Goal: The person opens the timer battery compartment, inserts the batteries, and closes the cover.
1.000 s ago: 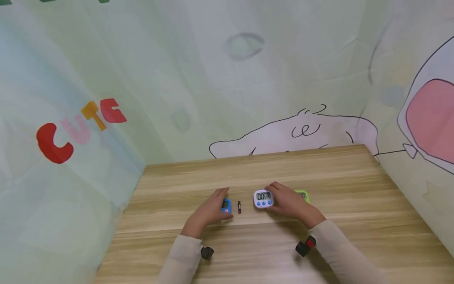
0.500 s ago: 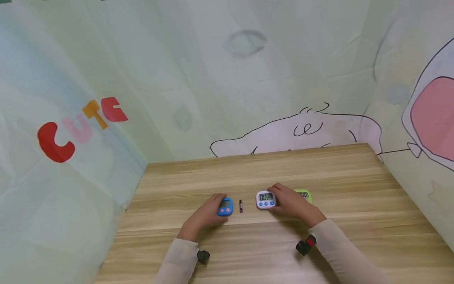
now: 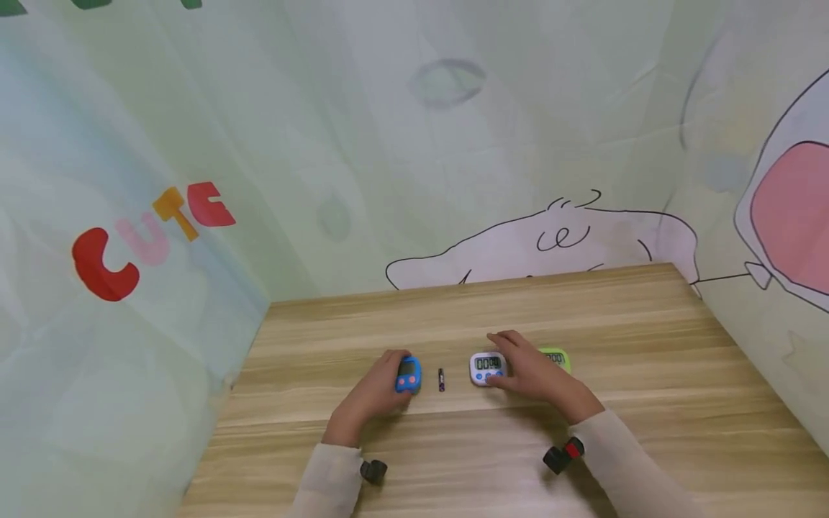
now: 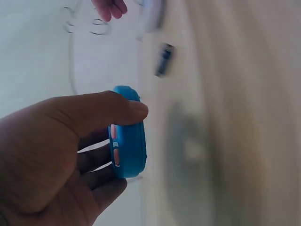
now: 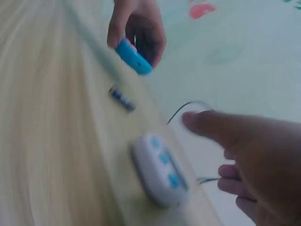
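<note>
My left hand [image 3: 374,387] grips a blue digital timer [image 3: 407,374] by its edges, thumb on the near side. In the left wrist view the blue timer [image 4: 130,148] is held up off the tabletop, its pink buttons towards the palm. A white digital timer [image 3: 484,365] with blue buttons lies on the table, its display showing zeros. Above and beside it hovers my right hand [image 3: 532,370]; in the right wrist view its fingers are spread apart from the white timer [image 5: 157,172]. Between the two timers lies a small dark battery [image 3: 442,380].
A green digital timer [image 3: 558,358] lies partly hidden behind my right hand. The wooden table [image 3: 337,327] meets a printed cloth backdrop [image 3: 311,180] along its back and sides.
My left hand has closed round the blue timer and drawn it slightly left, off the table. My right hand has let go of the white timer, which stays on the table.
</note>
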`<action>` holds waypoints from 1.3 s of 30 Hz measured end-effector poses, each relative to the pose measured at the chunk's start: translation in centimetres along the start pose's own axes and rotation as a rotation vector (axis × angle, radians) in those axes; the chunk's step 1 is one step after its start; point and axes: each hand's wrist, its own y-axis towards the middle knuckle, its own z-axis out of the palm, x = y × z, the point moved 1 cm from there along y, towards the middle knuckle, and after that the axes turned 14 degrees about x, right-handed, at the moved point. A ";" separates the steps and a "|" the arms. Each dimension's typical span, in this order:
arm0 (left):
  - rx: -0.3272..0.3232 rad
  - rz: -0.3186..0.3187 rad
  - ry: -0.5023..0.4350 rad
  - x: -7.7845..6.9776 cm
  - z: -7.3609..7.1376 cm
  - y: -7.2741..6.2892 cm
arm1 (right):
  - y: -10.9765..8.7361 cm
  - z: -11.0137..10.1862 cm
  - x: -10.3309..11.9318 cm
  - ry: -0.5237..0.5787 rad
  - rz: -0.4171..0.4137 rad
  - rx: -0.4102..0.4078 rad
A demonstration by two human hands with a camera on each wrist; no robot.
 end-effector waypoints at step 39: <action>-0.404 0.640 -0.270 -13.1 -2.4 -0.5 | -3.2 -3.2 9.3 0.726 -0.183 -0.179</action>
